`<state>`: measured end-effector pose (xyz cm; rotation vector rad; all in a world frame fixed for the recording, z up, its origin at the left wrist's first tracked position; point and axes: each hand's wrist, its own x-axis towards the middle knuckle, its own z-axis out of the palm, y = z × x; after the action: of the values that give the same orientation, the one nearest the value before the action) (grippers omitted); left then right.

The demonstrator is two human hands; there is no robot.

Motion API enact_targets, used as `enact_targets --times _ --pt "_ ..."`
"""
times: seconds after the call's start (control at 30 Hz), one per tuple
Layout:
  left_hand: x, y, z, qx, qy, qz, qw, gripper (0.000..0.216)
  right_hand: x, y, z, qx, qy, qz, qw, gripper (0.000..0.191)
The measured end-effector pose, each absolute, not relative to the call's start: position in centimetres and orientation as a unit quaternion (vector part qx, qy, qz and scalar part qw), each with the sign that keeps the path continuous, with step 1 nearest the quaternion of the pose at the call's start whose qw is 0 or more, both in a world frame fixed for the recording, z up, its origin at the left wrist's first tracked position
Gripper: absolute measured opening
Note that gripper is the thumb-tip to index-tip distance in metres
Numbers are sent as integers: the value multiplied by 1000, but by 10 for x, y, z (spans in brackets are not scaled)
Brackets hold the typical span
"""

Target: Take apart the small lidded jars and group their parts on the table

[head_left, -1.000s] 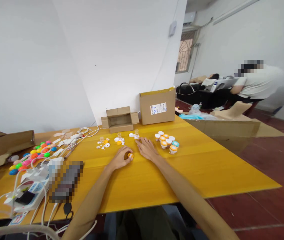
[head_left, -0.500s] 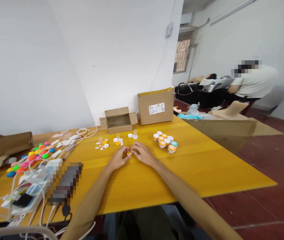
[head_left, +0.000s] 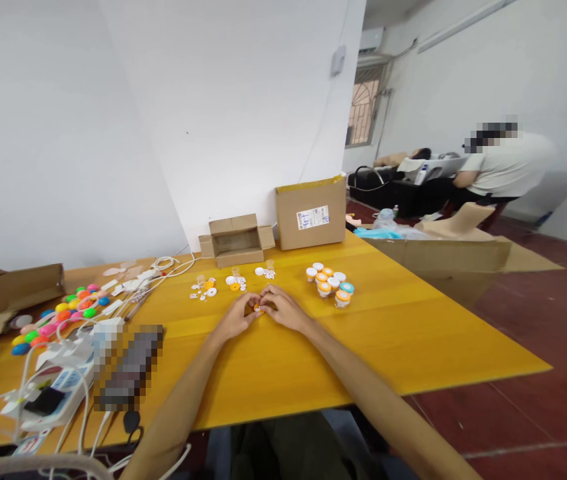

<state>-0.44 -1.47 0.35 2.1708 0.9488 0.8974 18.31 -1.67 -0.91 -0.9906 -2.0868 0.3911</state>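
My left hand and my right hand meet at the middle of the yellow table. Their fingertips pinch one small orange and white cap piece between them, just above the tabletop. Right of my hands stands a cluster of small jars with orange, white and teal lids. Behind my hands lie loose white and orange caps and discs.
An open small cardboard box and a taller closed box stand against the wall. At the left lie bright plastic balls, white cables, a power strip and flat cartons. A person in a white shirt bends over at the far right.
My right hand has drawn back from the caps and joined my left hand on the small orange piece. My left hand has lifted the piece a little and turned toward the right hand.
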Motion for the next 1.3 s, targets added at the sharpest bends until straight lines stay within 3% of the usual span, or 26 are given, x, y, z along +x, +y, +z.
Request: enact_targets --times 0.9,1.3 --pt "-3 -17 7 833 356 325 272 18 183 -21 0 -404 -810 182 383 18" --pt "-4 -17 7 829 360 323 280 16 185 -19 -4 -396 -824 143 379 18"
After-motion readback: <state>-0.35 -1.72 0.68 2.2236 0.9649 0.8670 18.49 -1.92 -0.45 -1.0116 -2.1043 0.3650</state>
